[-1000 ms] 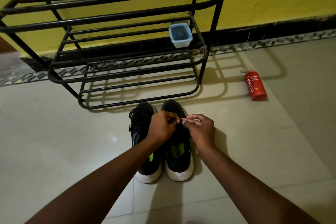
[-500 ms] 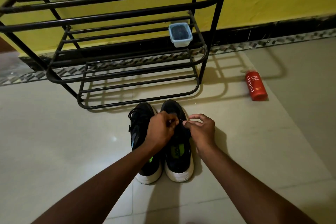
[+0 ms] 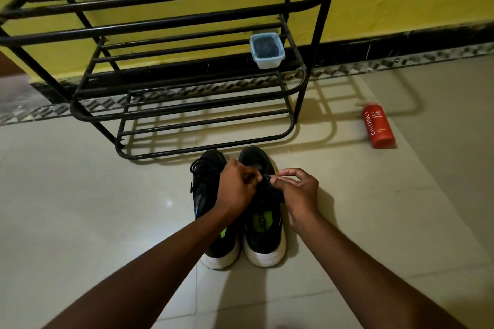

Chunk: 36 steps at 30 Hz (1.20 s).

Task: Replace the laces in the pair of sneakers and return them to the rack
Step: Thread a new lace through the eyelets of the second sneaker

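Two black sneakers with white soles stand side by side on the floor, toes toward the black metal rack (image 3: 187, 21). The left sneaker (image 3: 205, 189) shows loose black laces near its toe. Over the right sneaker (image 3: 263, 232), my left hand (image 3: 236, 187) and my right hand (image 3: 299, 195) meet at the eyelets. Both pinch a black lace (image 3: 267, 176) between fingertips and thumb. The hands hide most of the right sneaker's lacing.
A small clear tub (image 3: 266, 49) with dark contents sits on the rack's middle shelf at the right. A red body-wash bottle (image 3: 378, 125) lies on the tiled floor right of the rack. A yellow wall with a dark skirting runs behind.
Both hands stay at the right sneaker's eyelets. The right hand has shifted slightly, its fingertips drawing in closer to the left hand around the lace end.
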Tool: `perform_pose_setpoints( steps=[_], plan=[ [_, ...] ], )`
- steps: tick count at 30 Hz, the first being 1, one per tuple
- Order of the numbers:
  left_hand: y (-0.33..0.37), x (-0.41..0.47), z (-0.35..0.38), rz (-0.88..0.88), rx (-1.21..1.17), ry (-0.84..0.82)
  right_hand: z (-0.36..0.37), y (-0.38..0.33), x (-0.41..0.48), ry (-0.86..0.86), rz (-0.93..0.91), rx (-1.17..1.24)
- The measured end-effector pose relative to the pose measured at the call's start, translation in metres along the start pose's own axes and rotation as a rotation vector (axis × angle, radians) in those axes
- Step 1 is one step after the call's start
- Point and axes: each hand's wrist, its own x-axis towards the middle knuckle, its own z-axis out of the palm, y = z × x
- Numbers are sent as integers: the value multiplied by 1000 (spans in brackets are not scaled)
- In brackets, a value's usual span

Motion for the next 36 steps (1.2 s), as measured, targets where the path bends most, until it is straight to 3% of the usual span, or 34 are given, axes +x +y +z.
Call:
perform_pose_setpoints(
  steps=[8,17,26,33,36],
  plan=[
    [2,4,1,-19,0,-22,0,1,0,-22,-7,10],
    [6,3,3,129,170,2,2,4,0,-29,-116,-165],
    [12,0,-2,5,166,28,2,-13,21,-124,-19,-254],
    [12,3,-3,-10,133,-22,7,-19,27,-208,-262,-528],
    [13,2,-2,38,193,1,5,-40,36,-211,-174,-221]
  ],
)
